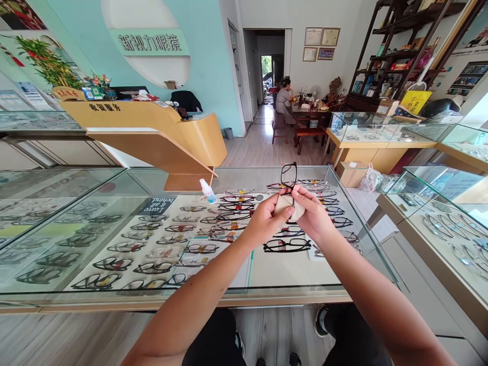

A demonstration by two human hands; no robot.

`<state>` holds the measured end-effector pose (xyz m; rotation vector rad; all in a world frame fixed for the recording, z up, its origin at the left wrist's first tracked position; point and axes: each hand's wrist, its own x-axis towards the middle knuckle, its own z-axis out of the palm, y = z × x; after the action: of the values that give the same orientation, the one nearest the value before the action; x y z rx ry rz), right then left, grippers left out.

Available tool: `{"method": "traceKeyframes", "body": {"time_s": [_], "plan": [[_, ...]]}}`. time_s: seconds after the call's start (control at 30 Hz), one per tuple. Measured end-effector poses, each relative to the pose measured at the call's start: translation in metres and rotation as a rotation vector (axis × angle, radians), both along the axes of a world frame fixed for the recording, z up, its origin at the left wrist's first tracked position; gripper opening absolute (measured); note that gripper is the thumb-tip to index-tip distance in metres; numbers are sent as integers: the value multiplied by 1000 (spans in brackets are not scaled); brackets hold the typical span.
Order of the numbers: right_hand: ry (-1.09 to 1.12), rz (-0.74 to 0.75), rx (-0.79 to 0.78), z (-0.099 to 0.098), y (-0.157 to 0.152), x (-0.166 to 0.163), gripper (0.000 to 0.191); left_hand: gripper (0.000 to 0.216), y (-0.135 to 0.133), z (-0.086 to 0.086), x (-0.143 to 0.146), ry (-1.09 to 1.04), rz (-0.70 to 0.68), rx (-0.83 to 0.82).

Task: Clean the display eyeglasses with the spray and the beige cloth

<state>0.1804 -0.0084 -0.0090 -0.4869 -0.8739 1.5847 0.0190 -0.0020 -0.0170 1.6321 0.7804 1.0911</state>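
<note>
Glasses (288, 175) above the display case (190, 300): our left hand (267, 217) and right hand (315, 214) together grip them through cloth (290, 206), sparing lenses.

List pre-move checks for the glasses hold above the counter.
1. Left hand grip on cloth: ok, fingers pinched on it.
2. Right hand grip on cloth: ok, meets the left hand over it.
3. Black glasses held: ok, one lens stands above the cloth, the other is hidden in it.
4. Lens clean: cannot tell.
5. Spray bottle apart from both hands: ok, on the glass counter to their left.
6. Temples folded: cannot tell.
</note>
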Motion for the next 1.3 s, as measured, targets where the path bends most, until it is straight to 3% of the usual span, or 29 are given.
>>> {"method": "traceKeyframes", "body": {"time_s": [0.2, 0.4, 0.63, 0.8, 1.13, 1.3], "plan": [[-80, -15, 51, 0, -5, -5, 32, 53, -2, -5, 2, -69, 70, -7], [-106, -94, 133, 2, -7, -7, 25, 59, -1, -5, 5, -88, 131, 58], [-115, -112, 118, 4, -2, 3, 29, 56, 2, -1, -7, 74, -29, 96], [-63, -87, 74, 5, -1, 4, 28, 54, -2, 3, -9, 64, -171, 60], [-108, -39, 51, 3, -6, -8, 42, 55, -7, -4, 5, -110, 52, -15], [-145, -100, 137, 3, -6, -7, 36, 60, -4, -2, 4, -73, 159, 107]]}}
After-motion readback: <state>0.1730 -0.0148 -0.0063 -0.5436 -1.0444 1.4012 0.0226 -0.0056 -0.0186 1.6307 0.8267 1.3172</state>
